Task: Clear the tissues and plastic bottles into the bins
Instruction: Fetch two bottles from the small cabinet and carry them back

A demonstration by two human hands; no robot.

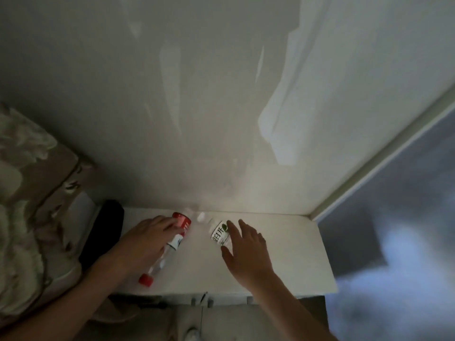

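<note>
clear plastic bottle (170,244) (glossy), matt tabletop (283,254)

dim indoor view, pale light patches streaking the wall (246,94) from the right, soft glow on the white tabletop (283,254), deep shadow at lower left, motion blur throughout, right edge smeared, wide-angle bending at the borders

Dim room; white wall (197,94), white table (283,254), floral bedding (27,180) left.

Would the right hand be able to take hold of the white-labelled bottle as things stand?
Probably yes: the right hand is open right at the white-labelled bottle, fingers spread beside it, with nothing between them.
</note>
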